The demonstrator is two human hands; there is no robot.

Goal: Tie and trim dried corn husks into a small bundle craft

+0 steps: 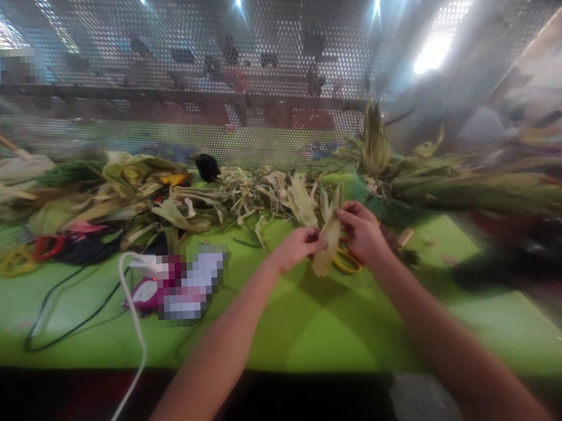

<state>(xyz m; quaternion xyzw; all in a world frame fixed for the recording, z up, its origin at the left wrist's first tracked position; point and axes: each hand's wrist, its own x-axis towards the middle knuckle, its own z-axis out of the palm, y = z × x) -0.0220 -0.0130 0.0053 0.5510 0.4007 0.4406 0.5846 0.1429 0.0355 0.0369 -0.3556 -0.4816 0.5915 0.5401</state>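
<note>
A pale corn husk [328, 245] hangs upright between my two hands, a little above the green table. My left hand [297, 247] pinches its left edge low down. Higher on the right edge, the fingers of my right hand [360, 229] are closed on the same husk. Just behind it, another pale husk [302, 200] leans out of the heap. Scissors with yellow handles [347, 261] lie on the table beneath my right hand, partly hidden by the husk.
Dried husk scraps [243, 193] pile along the back against a perforated metal screen [277, 130]. A green basket [378, 200] with corn husks stands at right. At left lie red-handled scissors [48, 247], a magenta power strip [147, 294] with a white cable [140, 341], and a blurred-out rectangular object [195, 287].
</note>
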